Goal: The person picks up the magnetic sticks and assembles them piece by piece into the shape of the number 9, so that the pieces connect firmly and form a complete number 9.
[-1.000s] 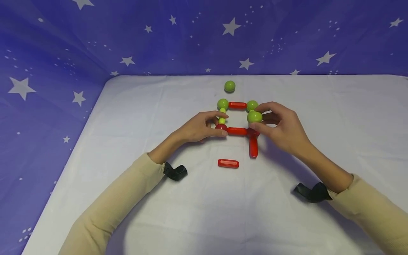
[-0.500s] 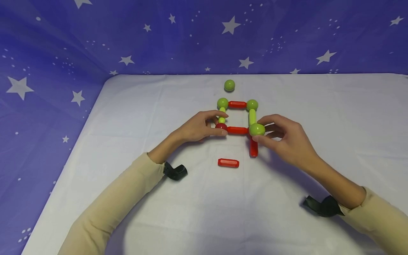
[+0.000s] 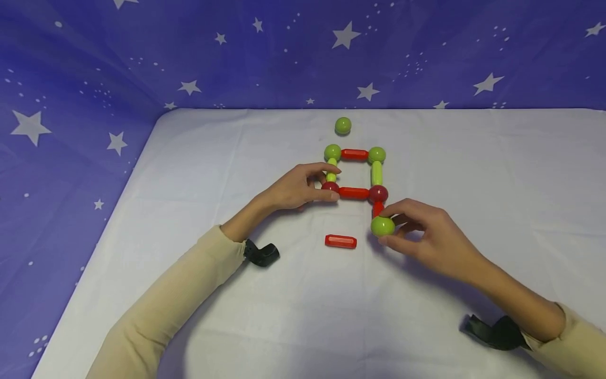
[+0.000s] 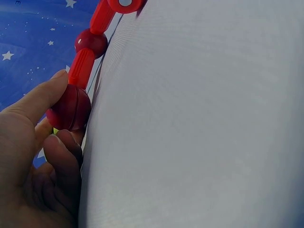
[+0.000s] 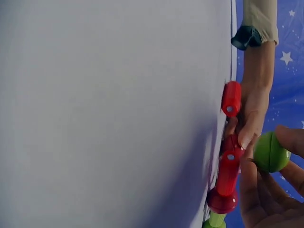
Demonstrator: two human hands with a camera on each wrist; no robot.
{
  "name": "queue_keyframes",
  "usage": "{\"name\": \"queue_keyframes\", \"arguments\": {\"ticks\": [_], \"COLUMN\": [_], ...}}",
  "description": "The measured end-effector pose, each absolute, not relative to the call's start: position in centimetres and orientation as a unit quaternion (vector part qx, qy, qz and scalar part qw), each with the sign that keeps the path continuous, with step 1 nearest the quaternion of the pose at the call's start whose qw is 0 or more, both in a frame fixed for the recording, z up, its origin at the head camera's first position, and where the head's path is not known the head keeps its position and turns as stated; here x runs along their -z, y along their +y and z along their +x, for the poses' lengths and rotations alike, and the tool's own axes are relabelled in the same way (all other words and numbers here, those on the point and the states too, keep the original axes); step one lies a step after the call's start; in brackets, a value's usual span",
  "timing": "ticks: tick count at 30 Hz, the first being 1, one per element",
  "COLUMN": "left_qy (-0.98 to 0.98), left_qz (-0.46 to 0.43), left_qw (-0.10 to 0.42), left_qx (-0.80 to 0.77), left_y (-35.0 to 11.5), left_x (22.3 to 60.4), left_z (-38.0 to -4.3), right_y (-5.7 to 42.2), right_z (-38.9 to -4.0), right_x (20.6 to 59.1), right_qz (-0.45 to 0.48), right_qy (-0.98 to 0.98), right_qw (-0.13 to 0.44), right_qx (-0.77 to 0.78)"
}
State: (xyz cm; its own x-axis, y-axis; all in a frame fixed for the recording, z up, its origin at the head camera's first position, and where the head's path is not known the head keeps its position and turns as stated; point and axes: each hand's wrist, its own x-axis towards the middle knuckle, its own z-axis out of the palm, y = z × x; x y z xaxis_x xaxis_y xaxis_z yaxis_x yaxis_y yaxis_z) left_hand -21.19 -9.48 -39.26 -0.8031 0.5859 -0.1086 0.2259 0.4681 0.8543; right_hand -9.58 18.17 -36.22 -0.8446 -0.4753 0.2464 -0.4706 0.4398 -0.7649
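Note:
A square of magnetic rods and balls lies on the white cloth. Its near corners are a dark red ball (image 3: 329, 186) at left and another red ball (image 3: 378, 194) at right. My left hand (image 3: 303, 187) grips the left red ball between thumb and fingers. From the right corner a red rod (image 3: 377, 208) sticks out towards me; its bare metal tip shows in the right wrist view. Thumb and fingers of my right hand (image 3: 428, 237) pinch a green ball (image 5: 270, 152), held higher than that tip and apart from it. In the head view the ball covers the rod's near end.
A loose red rod (image 3: 341, 241) lies in front of the square. Behind it sits a loose green ball (image 3: 343, 125). Green balls (image 3: 333, 152) form the far corners, joined by a red rod (image 3: 354, 154). A blue star-patterned backdrop (image 3: 284, 52) rises behind the table.
My right hand has carried the green ball towards me, from over the square's right side to over the end of the projecting red rod. The left hand stays in place.

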Motion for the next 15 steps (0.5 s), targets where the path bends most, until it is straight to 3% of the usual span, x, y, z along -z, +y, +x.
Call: {"name": "queue_keyframes", "arguments": {"ticks": [15], "left_qy": [0.831], "left_qz": [0.237], "left_qw": [0.207], "left_qx": [-0.459], "left_y": [-9.49], "left_x": [39.10], "left_z": [-21.02], "right_y": [18.31], "right_z": [-8.79], "right_x": [36.74], "right_qz": [-0.299], "right_qy": [0.853], "right_qw": [0.090], "right_qx": [0.419]}}
